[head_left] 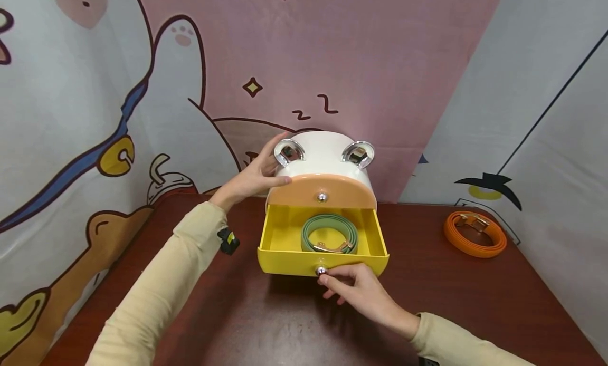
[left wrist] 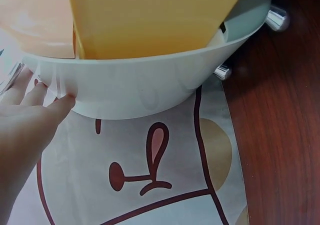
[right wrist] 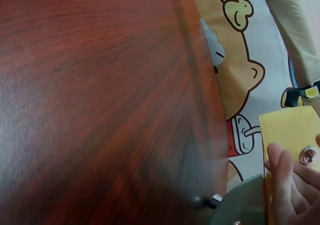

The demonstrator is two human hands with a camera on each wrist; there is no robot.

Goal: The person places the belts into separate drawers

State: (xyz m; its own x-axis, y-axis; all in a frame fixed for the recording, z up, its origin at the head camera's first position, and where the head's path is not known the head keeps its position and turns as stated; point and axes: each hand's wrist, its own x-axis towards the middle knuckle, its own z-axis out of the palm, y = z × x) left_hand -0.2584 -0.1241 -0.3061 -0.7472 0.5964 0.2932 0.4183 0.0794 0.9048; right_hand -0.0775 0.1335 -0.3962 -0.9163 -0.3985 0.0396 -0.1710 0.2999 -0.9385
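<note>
A small white frog-like drawer cabinet [head_left: 323,152] with silver eye-shaped rings stands on the table. Its upper drawer front is orange and sits closed. The yellow lower drawer [head_left: 285,263] is pulled out, and a coiled green belt [head_left: 306,234] with a gold-coloured buckle lies inside. My left hand [head_left: 252,181] rests on the cabinet's left side; in the left wrist view its fingers [left wrist: 62,107] press against the white wall. With thumb and forefinger, my right hand [head_left: 363,295] pinches the silver knob [head_left: 321,270] of the yellow drawer. The right wrist view shows this hand only partly.
A coiled orange belt [head_left: 475,247] lies at the right of the dark red wooden table [head_left: 413,239]. Behind and beside the table hangs a cartoon-printed cloth [head_left: 356,65]. Another silver knob [head_left: 322,197] sticks out from the orange drawer front.
</note>
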